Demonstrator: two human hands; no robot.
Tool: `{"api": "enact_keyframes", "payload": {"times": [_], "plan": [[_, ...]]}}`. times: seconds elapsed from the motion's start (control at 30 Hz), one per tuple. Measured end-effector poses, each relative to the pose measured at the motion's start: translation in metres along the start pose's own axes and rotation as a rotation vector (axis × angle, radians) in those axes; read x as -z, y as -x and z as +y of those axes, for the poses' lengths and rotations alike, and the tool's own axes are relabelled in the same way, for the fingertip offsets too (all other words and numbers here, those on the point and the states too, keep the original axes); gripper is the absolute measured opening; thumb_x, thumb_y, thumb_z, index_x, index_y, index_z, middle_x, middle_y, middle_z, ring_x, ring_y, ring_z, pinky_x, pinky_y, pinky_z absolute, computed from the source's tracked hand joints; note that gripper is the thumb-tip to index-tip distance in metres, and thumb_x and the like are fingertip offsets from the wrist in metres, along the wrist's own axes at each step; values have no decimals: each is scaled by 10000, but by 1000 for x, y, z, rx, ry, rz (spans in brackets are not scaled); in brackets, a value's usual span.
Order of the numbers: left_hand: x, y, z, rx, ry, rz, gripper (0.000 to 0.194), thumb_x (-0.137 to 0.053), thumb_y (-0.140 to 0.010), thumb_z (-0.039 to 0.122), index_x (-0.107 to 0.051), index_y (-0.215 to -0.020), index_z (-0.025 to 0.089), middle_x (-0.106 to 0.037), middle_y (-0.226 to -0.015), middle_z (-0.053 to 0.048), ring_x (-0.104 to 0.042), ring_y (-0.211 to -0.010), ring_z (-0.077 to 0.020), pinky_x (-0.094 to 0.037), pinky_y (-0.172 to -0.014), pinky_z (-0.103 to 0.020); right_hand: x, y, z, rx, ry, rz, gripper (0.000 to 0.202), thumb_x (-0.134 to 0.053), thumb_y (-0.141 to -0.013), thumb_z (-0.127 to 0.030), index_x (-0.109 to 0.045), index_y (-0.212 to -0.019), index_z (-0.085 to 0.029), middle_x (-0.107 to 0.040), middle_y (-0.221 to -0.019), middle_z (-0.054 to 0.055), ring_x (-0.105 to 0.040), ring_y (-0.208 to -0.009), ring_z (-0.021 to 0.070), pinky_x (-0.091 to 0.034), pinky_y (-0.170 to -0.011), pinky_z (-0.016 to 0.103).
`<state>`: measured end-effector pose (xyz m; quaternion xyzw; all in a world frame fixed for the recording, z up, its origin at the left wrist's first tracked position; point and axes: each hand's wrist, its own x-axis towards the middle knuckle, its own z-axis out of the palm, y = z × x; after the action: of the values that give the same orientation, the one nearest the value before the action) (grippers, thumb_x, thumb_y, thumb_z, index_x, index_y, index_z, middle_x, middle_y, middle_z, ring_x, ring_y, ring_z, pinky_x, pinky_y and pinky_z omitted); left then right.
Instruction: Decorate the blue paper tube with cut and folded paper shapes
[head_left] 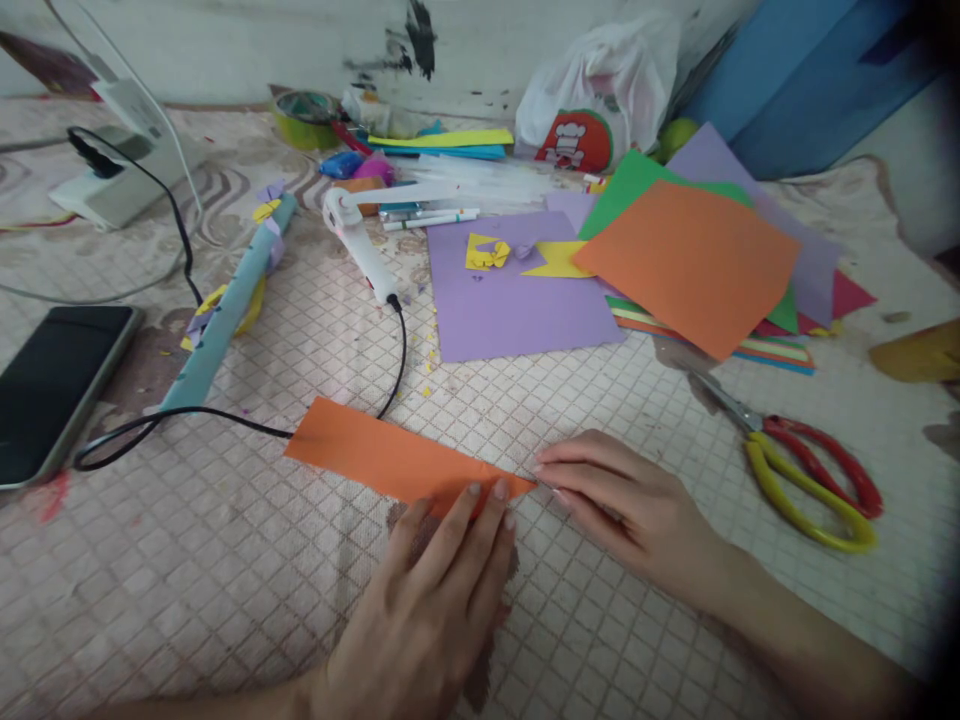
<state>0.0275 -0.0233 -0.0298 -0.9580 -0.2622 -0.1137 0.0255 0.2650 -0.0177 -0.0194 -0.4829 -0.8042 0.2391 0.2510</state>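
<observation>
An orange paper strip (375, 452) lies slanted on the patterned cloth, its right end folded to a point. My left hand (442, 590) rests over the strip's right part, fingers extended and pressing it flat. Just past the pointed tip is my right hand (630, 500), its fingers close together with thumb and forefinger at the tip; whether they pinch the paper is too small to tell. Scissors (806, 470) with red and yellow handles lie to the right of my right hand.
Behind the strip are a glue gun (364, 255) with a black cable, purple paper (517, 310) and stacked sheets topped by orange paper (697, 260). At left are a phone (60, 385), a blue paper tube (229, 310) and a power strip (120, 180).
</observation>
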Motion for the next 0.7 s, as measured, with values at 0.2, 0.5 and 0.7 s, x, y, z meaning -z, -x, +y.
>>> {"api": "enact_keyframes", "payload": {"times": [0.2,0.5,0.7], "plan": [[0,-1,0,10,-2,-5,403,-463,-913,335,-542,-1253,133,-492,-1385,-95,-419,-1276,-267,-313,-994,-452,2,11,2,68,77,-116,407,-493,-884,-105,-519,-1276,-213,-542,-1243,100,-500,-1166,211,-487,-954,398],[0,-1,1,18,-18,2,396,-463,-912,337,-552,-1241,135,-499,-1380,-90,-425,-1267,-261,-302,-996,-451,-7,23,2,116,156,-130,423,-495,-874,-83,-510,-1290,-159,-523,-1301,127,-466,-1222,227,-445,-1019,422],[2,1,2,24,-18,-18,420,-469,-911,366,-535,-1262,143,-482,-1393,-83,-426,-1268,-260,-295,-998,-452,-6,23,3,135,158,-100,403,-479,-879,-81,-526,-1274,-147,-531,-1277,129,-477,-1205,229,-463,-997,399]]}}
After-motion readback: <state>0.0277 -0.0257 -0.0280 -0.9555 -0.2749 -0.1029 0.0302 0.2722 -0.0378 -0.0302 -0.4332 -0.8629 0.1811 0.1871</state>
